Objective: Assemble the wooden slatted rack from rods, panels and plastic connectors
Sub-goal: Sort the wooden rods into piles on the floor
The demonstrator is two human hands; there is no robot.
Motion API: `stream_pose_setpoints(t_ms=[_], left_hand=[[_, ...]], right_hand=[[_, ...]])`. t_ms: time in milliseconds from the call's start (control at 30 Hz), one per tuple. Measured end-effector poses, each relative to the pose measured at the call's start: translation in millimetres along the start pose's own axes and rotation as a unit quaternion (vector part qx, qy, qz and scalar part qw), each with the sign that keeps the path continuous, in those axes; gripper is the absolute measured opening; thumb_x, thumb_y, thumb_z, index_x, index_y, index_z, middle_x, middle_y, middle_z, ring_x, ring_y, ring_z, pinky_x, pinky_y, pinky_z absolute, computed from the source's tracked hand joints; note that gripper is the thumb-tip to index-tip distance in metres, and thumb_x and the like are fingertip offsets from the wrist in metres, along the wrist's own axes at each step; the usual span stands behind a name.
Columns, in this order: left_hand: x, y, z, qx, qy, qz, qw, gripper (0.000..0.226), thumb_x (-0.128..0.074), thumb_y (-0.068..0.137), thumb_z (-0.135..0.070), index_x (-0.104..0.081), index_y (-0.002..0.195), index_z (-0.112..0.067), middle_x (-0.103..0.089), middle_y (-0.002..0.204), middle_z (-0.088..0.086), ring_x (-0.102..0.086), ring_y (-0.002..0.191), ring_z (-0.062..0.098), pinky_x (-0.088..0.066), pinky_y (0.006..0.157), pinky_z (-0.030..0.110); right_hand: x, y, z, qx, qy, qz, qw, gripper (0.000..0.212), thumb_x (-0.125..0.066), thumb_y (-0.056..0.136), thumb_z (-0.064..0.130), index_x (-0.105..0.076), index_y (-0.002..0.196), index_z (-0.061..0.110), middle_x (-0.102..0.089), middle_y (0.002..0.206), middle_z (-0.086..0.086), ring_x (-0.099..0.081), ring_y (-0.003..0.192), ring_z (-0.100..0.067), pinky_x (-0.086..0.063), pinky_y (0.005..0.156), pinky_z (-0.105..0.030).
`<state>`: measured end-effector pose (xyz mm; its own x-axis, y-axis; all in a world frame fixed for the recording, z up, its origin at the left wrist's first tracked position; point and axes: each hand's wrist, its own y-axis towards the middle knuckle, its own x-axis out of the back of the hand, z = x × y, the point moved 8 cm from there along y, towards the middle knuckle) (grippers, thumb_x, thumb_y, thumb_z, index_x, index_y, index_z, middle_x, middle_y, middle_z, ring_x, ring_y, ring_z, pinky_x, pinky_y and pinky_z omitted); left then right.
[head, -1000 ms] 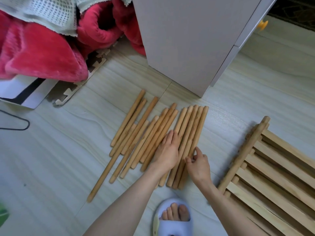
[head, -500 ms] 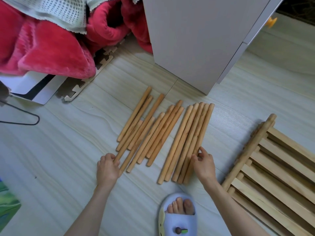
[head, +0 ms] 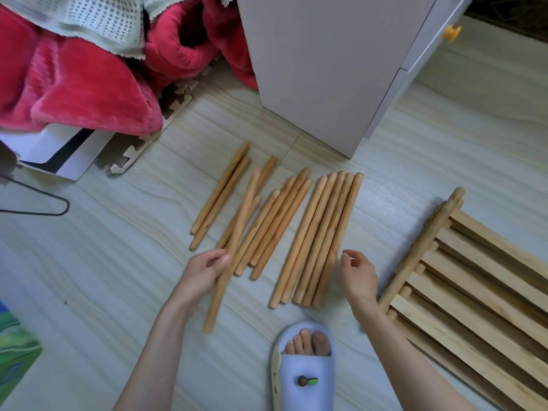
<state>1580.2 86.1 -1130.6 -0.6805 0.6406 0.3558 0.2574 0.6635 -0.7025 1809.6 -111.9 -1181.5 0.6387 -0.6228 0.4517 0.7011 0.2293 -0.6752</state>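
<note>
Several wooden rods (head: 299,221) lie side by side on the pale floor, slanting up to the right. My left hand (head: 204,272) grips one long rod (head: 234,241) near its lower third, and that rod crosses over the shorter ones. My right hand (head: 357,275) hovers just right of the rightmost group of rods (head: 323,238), fingers loosely curled and holding nothing. A stack of wooden slatted panels (head: 474,280) lies on the floor at the right, with a rod along its near edge.
A grey cabinet (head: 320,63) stands behind the rods. Red blankets (head: 74,84) and foam mat pieces (head: 148,140) fill the upper left. My foot in a blue slipper (head: 302,369) is at the bottom centre. A black wire hanger (head: 44,209) lies at the left.
My left hand took hold of the long rod at the left of the pile and lifted it over the others. My right hand came off the right-hand rods and now hovers beside them.
</note>
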Motion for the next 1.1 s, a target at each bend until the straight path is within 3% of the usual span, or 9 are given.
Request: stream_pose_setpoints(t_ms=[200, 367, 433, 533, 633, 767, 867, 967, 1100], left_hand=[[-117.2, 19.4, -48.4, -0.039, 0.023, 0.141, 0.989, 0.028, -0.06, 0.09, -0.012, -0.061, 0.118, -0.005, -0.066, 0.094, 0.002, -0.058, 0.077, 0.005, -0.046, 0.065, 0.013], [-172.9, 25.7, -63.9, -0.092, 0.08, 0.169, 0.978, 0.029, -0.067, 0.085, -0.011, -0.066, 0.114, -0.008, -0.069, 0.101, 0.004, -0.062, 0.093, 0.01, -0.046, 0.089, 0.018], [-180.3, 27.4, -64.5, -0.11, 0.097, 0.175, 0.974, 0.028, -0.064, 0.086, -0.005, -0.067, 0.113, -0.009, -0.068, 0.094, 0.002, -0.062, 0.083, 0.003, -0.045, 0.084, 0.013], [-187.9, 27.9, -75.3, -0.168, 0.164, 0.164, 0.958, 0.023, -0.06, 0.088, -0.005, -0.07, 0.107, -0.011, -0.065, 0.084, -0.001, -0.054, 0.068, -0.003, -0.039, 0.068, 0.001], [-186.2, 26.6, -87.7, -0.211, 0.191, 0.13, 0.95, 0.021, -0.057, 0.09, -0.008, -0.07, 0.107, -0.012, -0.068, 0.098, 0.001, -0.062, 0.091, 0.01, -0.041, 0.078, 0.007], [-117.1, 42.1, -97.0, -0.285, 0.212, -0.088, 0.931, 0.039, -0.05, 0.093, -0.008, -0.05, 0.132, -0.014, -0.05, 0.129, 0.009, -0.046, 0.12, 0.022, -0.037, 0.095, 0.024], [-49.0, 72.3, -83.9, -0.241, 0.302, -0.204, 0.9, 0.056, -0.054, 0.092, -0.019, -0.031, 0.144, -0.014, -0.035, 0.136, 0.018, -0.032, 0.125, 0.035, -0.03, 0.101, 0.044], [-9.1, 107.6, -50.9, -0.13, 0.344, -0.181, 0.912, 0.063, -0.048, 0.095, -0.028, -0.018, 0.149, -0.016, -0.017, 0.152, 0.016, -0.015, 0.138, 0.036, -0.017, 0.11, 0.049], [-9.1, 121.1, -12.7, -0.107, 0.377, -0.1, 0.914, 0.058, -0.035, 0.1, -0.034, -0.011, 0.15, -0.02, -0.007, 0.157, 0.012, -0.006, 0.143, 0.03, -0.009, 0.116, 0.045]], right_hand=[[-7.4, -5.6, 23.5, 0.011, 0.175, 0.147, 0.973, 0.019, -0.053, 0.094, 0.027, -0.066, 0.087, 0.016, -0.061, 0.076, 0.002, -0.055, 0.072, -0.011, -0.048, 0.075, -0.032], [8.6, 18.1, 29.6, 0.014, 0.201, 0.098, 0.975, 0.011, -0.051, 0.094, 0.009, -0.059, 0.101, 0.004, -0.062, 0.078, -0.007, -0.06, 0.068, -0.014, -0.053, 0.077, -0.038], [10.2, 26.9, 26.5, -0.008, 0.211, 0.091, 0.973, 0.013, -0.046, 0.095, 0.006, -0.054, 0.103, 0.0, -0.06, 0.076, -0.007, -0.06, 0.064, -0.011, -0.055, 0.069, -0.031], [3.9, 34.6, 23.6, -0.03, 0.202, 0.102, 0.974, 0.009, -0.048, 0.096, 0.01, -0.053, 0.097, 0.003, -0.051, 0.069, -0.003, -0.054, 0.062, -0.01, -0.052, 0.066, -0.027], [2.5, 43.0, 16.0, -0.034, 0.163, 0.075, 0.983, 0.009, -0.052, 0.093, 0.013, -0.059, 0.094, 0.007, -0.059, 0.079, -0.007, -0.057, 0.072, -0.019, -0.052, 0.07, -0.036], [20.4, 50.5, 4.2, -0.043, 0.09, -0.009, 0.995, 0.006, -0.056, 0.091, 0.02, -0.059, 0.087, 0.018, -0.063, 0.086, -0.002, -0.062, 0.089, -0.025, -0.051, 0.088, -0.044], [20.0, 52.4, 4.0, -0.032, 0.017, -0.004, 0.999, 0.009, -0.058, 0.09, 0.019, -0.058, 0.098, 0.014, -0.06, 0.085, 0.001, -0.061, 0.092, -0.026, -0.049, 0.091, -0.043], [10.3, 50.4, 5.2, -0.035, 0.046, 0.023, 0.998, 0.011, -0.057, 0.091, 0.014, -0.053, 0.101, 0.016, -0.055, 0.082, 0.004, -0.062, 0.077, -0.022, -0.052, 0.087, -0.044], [3.7, 48.5, 8.3, -0.024, 0.032, 0.035, 0.999, 0.024, -0.053, 0.093, 0.02, -0.056, 0.116, 0.015, -0.061, 0.102, -0.003, -0.062, 0.096, -0.026, -0.049, 0.092, -0.044]])
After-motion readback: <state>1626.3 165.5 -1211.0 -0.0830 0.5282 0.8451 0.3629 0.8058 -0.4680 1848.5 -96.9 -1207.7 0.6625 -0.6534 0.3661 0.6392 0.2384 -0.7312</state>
